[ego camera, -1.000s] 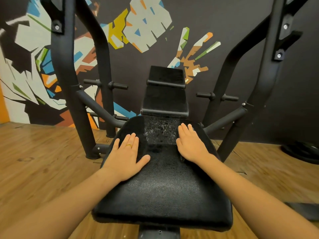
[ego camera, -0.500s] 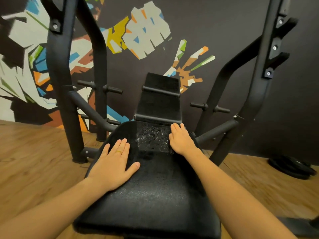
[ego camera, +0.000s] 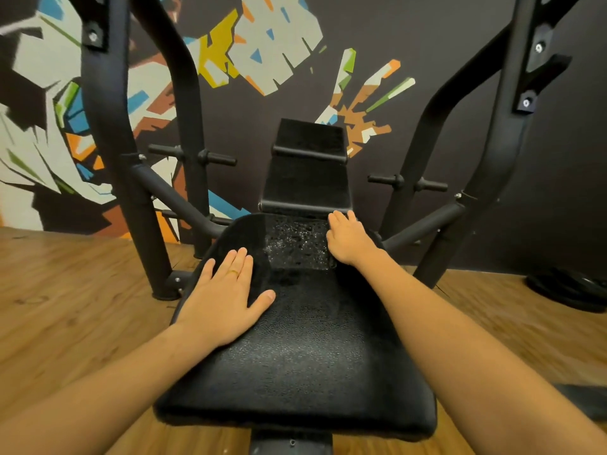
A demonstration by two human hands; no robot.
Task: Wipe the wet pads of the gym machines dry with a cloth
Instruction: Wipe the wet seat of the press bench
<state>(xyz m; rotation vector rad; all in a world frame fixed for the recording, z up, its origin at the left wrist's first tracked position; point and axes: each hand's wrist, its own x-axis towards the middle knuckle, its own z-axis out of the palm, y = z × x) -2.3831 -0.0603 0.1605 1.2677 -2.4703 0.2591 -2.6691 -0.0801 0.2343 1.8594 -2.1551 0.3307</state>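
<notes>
Now, pressing flat on the seat pad [ego camera: 295, 356] with both hands, nothing gripped. Down at the pad's 9 o'clock edge, left hand [ego camera: 226, 297]: fingers straight and together, thumb splayed, resting on what looks like a dark cloth [ego camera: 259, 247], hard to tell from the black pad. Up at 1 o'clock, right hand [ego camera: 348, 241]: fingers stretched toward the back pad [ego camera: 307, 178], curled round nothing. Between them at 12 o'clock, not yet dry: a beaded wet patch [ego camera: 295, 241], at 9 o'clock from the right hand, 1 o'clock from the left. Right one clearly nearer; probably a short sideways sweep, across the pad's 6-to-12 long axis.
</notes>
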